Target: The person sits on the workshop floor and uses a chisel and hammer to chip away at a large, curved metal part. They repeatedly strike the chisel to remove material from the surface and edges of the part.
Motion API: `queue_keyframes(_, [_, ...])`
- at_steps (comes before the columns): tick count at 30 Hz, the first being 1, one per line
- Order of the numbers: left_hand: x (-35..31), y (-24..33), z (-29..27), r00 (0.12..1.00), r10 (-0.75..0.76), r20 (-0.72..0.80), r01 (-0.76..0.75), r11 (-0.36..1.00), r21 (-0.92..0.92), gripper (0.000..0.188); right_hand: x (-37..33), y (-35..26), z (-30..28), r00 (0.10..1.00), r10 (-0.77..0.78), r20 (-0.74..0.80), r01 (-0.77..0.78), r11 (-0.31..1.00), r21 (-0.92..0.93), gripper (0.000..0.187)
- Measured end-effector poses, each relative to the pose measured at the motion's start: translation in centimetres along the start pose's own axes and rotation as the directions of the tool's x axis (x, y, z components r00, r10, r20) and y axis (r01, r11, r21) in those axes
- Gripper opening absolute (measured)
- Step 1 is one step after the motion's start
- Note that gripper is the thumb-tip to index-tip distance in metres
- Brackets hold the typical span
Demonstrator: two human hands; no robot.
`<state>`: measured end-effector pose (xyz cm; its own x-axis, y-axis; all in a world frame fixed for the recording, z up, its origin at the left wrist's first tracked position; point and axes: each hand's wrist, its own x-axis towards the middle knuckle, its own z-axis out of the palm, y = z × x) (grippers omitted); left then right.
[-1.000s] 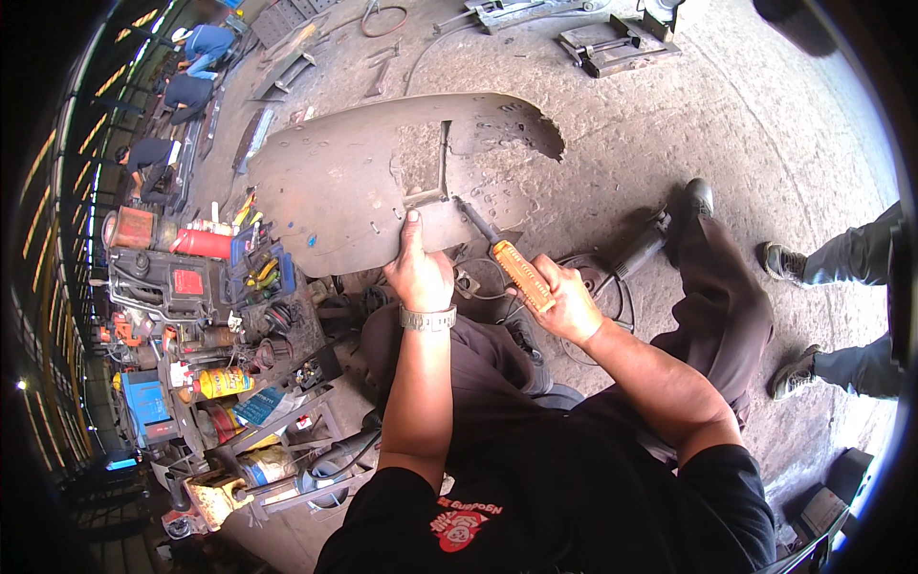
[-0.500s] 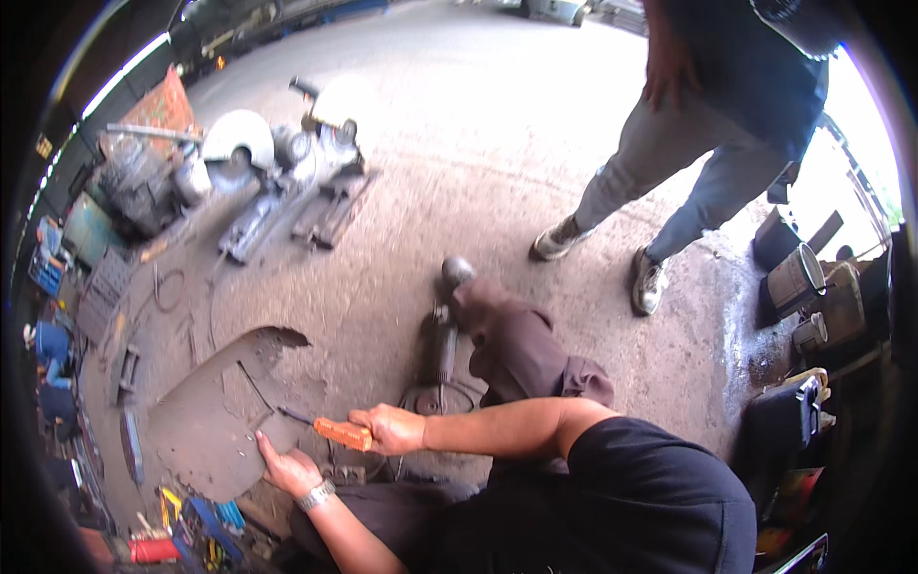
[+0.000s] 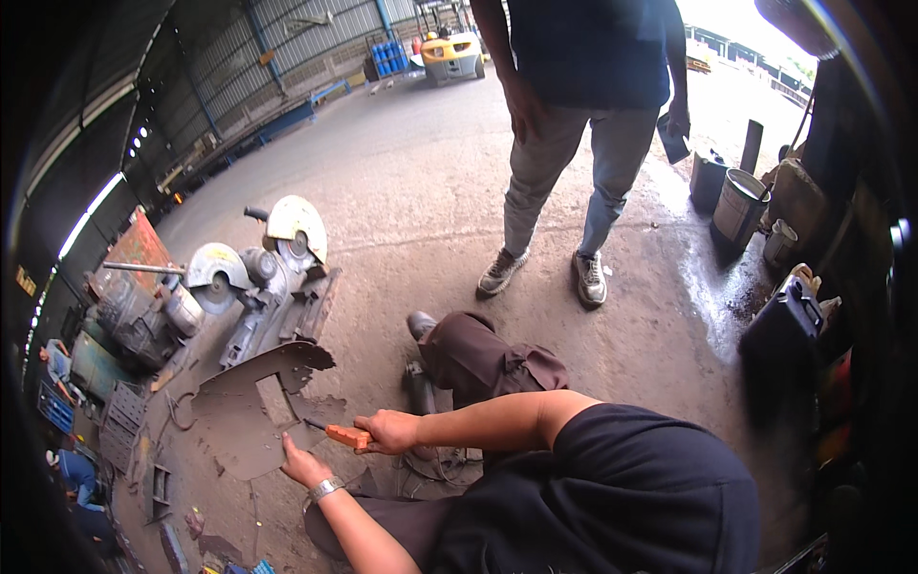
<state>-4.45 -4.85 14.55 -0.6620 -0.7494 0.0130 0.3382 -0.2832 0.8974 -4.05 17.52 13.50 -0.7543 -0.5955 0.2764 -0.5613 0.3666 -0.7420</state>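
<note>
My left hand (image 3: 304,463), with a watch on its wrist, grips the near edge of a brown, thin metal sheet (image 3: 229,426), thumb on top. The sheet is curved, with a ragged far edge and a rectangular opening through which the floor shows. In my right hand (image 3: 390,431) is a tool with an orange handle (image 3: 348,436) and a thin dark shaft. Its shaft points left to the sheet beside the opening; whether the tip touches, I cannot tell. Beyond my right hand, a grinder-like power tool (image 3: 418,387) lies on the floor beside my leg.
Two cut-off saws (image 3: 295,232) stand at the far left. A person (image 3: 585,105) stands ahead, holding a dark object. Buckets (image 3: 739,206) and a black case (image 3: 782,330) line the right side. Cables (image 3: 445,467) lie near my knee. A forklift (image 3: 451,57) is far back.
My view has tilted up, showing more of the hall. The sheet is turned differently, and a rectangular opening shows where a dark line was visible. The tool's shaft is closer to it.
</note>
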Motion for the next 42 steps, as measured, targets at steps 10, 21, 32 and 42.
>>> queue_keyframes(10, [0.7, 0.0, -0.5, 0.997, -0.072, 0.001, 0.072, 0.997, -0.01, 0.048, 1.0, -0.4, -1.0, 0.997, -0.046, -0.065, 0.045, 0.999, -0.015, 0.039])
queue_keyframes(21, [0.5, -1.7, 1.3, 0.998, 0.059, 0.02, -0.051, 0.958, -0.282, 0.039, 1.9, -1.5, -10.0, 0.991, -0.131, -0.021, 0.131, 0.991, -0.016, 0.038])
queue_keyframes(32, [2.4, 1.6, 7.7, 0.988, 0.136, -0.068, -0.148, 0.959, -0.243, 0.042, 9.1, 0.9, -10.7, 0.972, -0.199, -0.125, 0.197, 0.98, -0.026, 0.043])
queue_keyframes(42, [2.7, 0.0, 4.9, 0.983, 0.08, -0.163, -0.132, 0.932, -0.337, 0.038, 9.6, 1.8, -6.8, 0.979, -0.183, -0.093, 0.19, 0.979, 0.073, 0.035])
